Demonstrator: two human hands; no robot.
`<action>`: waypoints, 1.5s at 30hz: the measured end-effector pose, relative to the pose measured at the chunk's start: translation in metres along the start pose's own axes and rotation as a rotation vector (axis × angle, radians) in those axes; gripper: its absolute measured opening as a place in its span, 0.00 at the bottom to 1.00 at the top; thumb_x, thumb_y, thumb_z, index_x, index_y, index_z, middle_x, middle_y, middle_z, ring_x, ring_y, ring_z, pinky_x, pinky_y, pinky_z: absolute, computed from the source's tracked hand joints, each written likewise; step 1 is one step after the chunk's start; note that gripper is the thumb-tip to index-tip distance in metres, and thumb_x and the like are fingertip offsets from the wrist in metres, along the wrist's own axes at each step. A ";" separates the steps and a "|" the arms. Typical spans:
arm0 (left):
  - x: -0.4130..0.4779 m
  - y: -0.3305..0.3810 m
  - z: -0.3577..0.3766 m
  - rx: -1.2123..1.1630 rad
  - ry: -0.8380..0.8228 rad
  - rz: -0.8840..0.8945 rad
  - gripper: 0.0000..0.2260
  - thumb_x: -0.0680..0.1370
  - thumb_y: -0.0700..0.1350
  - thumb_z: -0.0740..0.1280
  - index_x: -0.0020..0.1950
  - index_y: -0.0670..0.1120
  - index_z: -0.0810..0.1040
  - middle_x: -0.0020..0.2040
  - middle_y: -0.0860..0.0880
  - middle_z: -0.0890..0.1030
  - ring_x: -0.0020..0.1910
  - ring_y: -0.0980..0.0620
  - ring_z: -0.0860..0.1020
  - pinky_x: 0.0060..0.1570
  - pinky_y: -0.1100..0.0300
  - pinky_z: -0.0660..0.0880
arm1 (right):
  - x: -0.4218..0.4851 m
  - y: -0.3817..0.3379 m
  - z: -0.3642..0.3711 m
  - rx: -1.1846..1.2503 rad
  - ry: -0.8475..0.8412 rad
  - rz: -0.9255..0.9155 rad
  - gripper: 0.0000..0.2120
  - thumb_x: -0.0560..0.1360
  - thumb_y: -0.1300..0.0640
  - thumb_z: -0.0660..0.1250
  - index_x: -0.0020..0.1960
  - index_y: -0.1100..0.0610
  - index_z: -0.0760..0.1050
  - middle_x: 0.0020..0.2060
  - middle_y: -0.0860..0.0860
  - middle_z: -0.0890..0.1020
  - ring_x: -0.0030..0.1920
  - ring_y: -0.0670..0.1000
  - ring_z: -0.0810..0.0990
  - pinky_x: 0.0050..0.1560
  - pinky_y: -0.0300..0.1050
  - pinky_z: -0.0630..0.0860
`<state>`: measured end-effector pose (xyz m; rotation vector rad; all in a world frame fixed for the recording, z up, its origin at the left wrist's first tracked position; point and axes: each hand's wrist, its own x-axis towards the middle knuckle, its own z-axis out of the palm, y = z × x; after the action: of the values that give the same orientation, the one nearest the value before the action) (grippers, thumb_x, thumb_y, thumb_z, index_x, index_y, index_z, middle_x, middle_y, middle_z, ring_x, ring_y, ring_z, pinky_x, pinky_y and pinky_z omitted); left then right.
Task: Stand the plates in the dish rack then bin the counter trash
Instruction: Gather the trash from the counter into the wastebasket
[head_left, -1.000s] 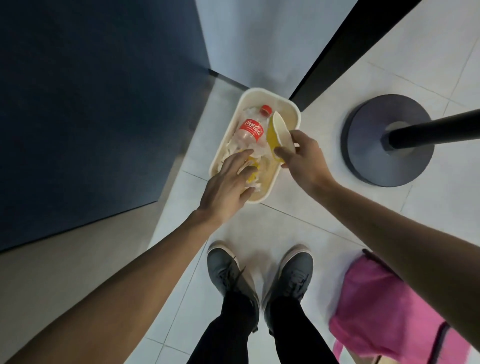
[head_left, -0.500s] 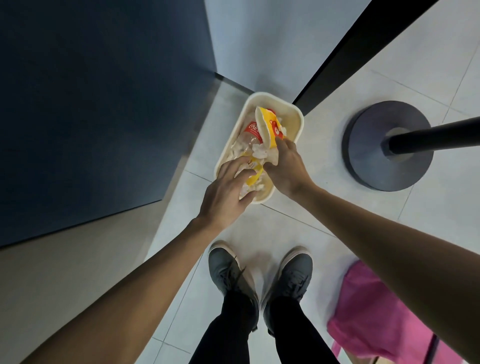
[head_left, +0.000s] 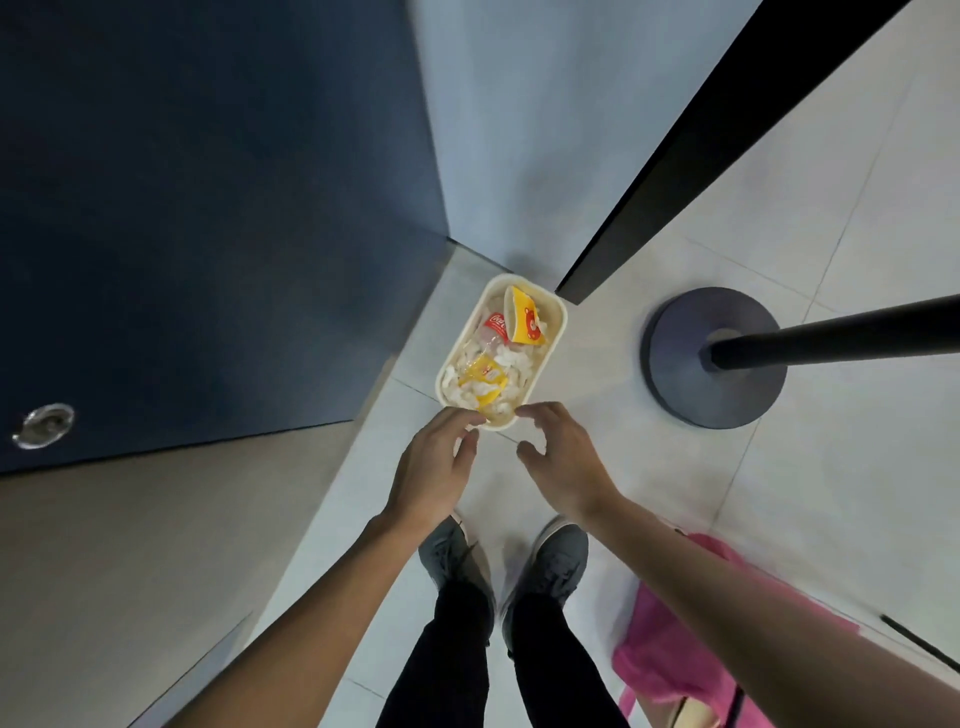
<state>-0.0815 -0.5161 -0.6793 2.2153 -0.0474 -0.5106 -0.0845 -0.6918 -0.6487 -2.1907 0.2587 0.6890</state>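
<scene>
Trash: a yellow paper cup (head_left: 525, 323) lying on its side, a clear plastic bottle (head_left: 496, 326) with a red label, a crinkled yellow wrapper (head_left: 485, 380) and crumpled white paper (head_left: 514, 361); all of it lies inside the bin.
Bin (head_left: 560, 332): cream, smooth, oblong with rounded corners, standing on the pale glossy floor tiles (head_left: 597, 405) in the wall corner.
Left hand (head_left: 431, 467): released, fingers loosely spread and holding nothing; its fingertips are at the bin's near rim, and I cannot tell if they touch it.
Right hand (head_left: 563, 457): released, fingers apart and holding nothing, just beside the near rim.
</scene>
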 end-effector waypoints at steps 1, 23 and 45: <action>-0.010 0.012 -0.006 -0.018 0.022 -0.009 0.10 0.82 0.40 0.62 0.60 0.48 0.79 0.59 0.54 0.80 0.55 0.53 0.79 0.52 0.55 0.77 | -0.011 -0.008 -0.005 0.005 -0.003 -0.033 0.20 0.77 0.63 0.65 0.68 0.60 0.72 0.62 0.55 0.75 0.62 0.54 0.75 0.58 0.36 0.66; -0.193 0.259 -0.153 -0.047 0.280 -0.119 0.13 0.82 0.43 0.61 0.67 0.49 0.75 0.62 0.55 0.77 0.55 0.59 0.76 0.55 0.53 0.77 | -0.223 -0.192 -0.160 -0.148 -0.100 -0.497 0.19 0.81 0.57 0.61 0.71 0.56 0.69 0.66 0.50 0.72 0.67 0.50 0.69 0.67 0.41 0.66; -0.175 0.307 -0.334 -0.034 0.797 0.003 0.17 0.80 0.44 0.61 0.69 0.47 0.72 0.63 0.52 0.78 0.58 0.54 0.77 0.59 0.53 0.75 | -0.164 -0.403 -0.205 -0.277 -0.078 -0.896 0.19 0.81 0.56 0.61 0.72 0.56 0.68 0.68 0.51 0.72 0.66 0.49 0.71 0.65 0.36 0.64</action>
<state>-0.0739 -0.4326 -0.1998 2.2330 0.3723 0.3916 0.0199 -0.5899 -0.1904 -2.2128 -0.8609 0.2964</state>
